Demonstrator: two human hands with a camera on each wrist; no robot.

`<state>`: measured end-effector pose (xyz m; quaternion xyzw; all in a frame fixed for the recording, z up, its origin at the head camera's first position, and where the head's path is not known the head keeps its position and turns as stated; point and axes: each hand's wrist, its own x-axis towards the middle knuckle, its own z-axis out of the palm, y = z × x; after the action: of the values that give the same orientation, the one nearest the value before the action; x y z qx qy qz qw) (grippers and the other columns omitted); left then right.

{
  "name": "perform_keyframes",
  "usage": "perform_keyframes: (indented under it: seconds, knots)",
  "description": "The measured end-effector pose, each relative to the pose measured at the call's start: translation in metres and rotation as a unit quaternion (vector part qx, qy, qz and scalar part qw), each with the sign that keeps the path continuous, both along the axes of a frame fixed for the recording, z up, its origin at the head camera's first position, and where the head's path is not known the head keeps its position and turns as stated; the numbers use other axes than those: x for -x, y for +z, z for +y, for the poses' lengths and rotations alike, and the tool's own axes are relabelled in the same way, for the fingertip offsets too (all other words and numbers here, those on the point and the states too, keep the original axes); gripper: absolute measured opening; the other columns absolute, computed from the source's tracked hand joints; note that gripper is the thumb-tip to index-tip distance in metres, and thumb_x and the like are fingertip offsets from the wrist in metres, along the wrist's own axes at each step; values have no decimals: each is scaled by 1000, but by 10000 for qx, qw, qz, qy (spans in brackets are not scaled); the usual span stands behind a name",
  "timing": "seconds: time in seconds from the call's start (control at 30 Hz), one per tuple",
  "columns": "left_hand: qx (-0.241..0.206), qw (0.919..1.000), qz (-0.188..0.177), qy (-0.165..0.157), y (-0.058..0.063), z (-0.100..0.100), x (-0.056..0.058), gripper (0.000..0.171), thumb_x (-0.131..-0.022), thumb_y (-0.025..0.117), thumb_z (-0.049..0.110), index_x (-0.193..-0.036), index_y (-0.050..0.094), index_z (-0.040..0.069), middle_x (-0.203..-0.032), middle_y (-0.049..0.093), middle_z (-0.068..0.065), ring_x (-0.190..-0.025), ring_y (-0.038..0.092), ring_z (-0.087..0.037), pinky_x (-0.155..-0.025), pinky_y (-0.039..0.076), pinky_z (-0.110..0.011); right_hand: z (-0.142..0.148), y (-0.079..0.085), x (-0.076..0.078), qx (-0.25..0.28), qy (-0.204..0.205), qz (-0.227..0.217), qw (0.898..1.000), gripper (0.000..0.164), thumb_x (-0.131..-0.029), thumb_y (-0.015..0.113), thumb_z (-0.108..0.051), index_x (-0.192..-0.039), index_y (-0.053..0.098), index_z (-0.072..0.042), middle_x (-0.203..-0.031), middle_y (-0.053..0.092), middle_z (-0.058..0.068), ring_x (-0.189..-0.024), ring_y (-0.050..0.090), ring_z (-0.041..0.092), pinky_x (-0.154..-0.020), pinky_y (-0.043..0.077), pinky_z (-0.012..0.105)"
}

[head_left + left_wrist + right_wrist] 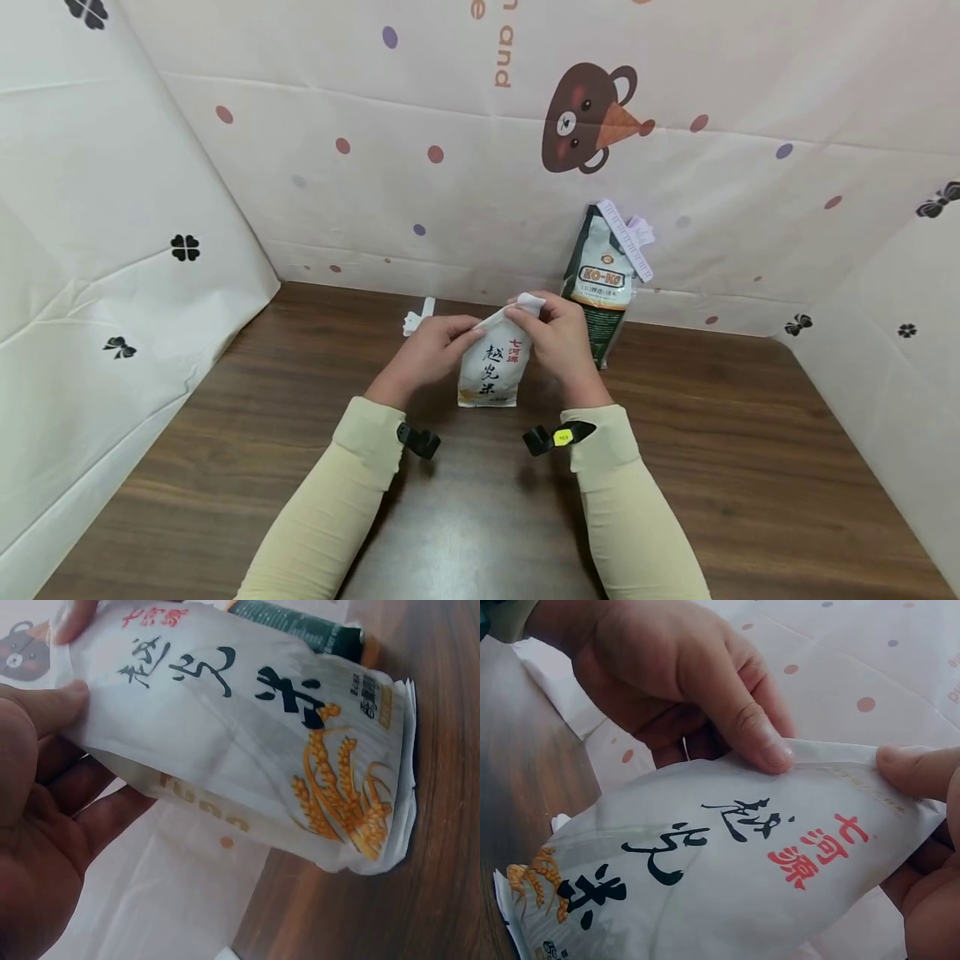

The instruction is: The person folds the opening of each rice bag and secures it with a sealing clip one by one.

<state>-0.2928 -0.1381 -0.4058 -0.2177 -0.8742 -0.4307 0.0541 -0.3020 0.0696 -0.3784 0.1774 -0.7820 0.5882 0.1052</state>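
Observation:
A white rice bag (491, 371) with black and red characters stands on the table, its top edge folded over in a narrow strip. My left hand (433, 350) pinches the fold at the bag's left side, thumb on the front. At the other end of the fold, my right hand (566, 342) pinches it the same way, and a bit of the strip sticks up past the thumb. Printed golden wheat ears show low on the bag (225, 720) in the left wrist view. The right wrist view shows both thumbs on the folded edge, with fingers partly hidden behind.
Behind my right hand stands a green and white KO-KO bag (600, 287), a pale lilac clip (626, 242) slanting across its top. A white clip (414, 322) lies beyond my left hand. Printed cloth (337, 200) walls the wooden table (750, 467) at back and sides.

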Motion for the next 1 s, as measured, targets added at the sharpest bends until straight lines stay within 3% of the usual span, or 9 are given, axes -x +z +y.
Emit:
perform_keyframes:
  seconds: [0.23,0.57,0.77,1.0]
  knots:
    - [-93,9998,-193,42,-1,0,0,27,-100,51,36,-114,69,21,-100,70,3,-80,61,-13,-73,52,-32,0,-1,1,68,-37,51,10000,26,-85,76,-29,-99,73,-8,-94,71,11,-77,64,14,-67,56,28]
    - [-47,9998,-174,77,-1,0,2,29,-100,51,38,-113,70,21,-100,71,2,-79,61,-13,-71,52,-32,-1,-3,2,229,-46,-2,9997,26,-85,75,-27,-100,73,-5,-97,72,11,-78,64,14,-69,56,27]
    - [-191,9984,-529,28,2,-3,1,29,-97,55,43,-113,69,23,-103,70,4,-86,61,-15,-77,53,-35,0,-3,1,254,-41,-70,9996,25,-85,75,-27,-100,74,-7,-98,72,10,-80,64,16,-70,56,27]
    - [-518,9970,-578,-58,4,-8,1,30,-92,66,39,-116,69,21,-111,69,2,-100,65,-14,-89,54,-39,2,-2,2,203,78,-85,9997,24,-85,75,-27,-99,74,-7,-93,70,8,-77,63,16,-68,56,28]
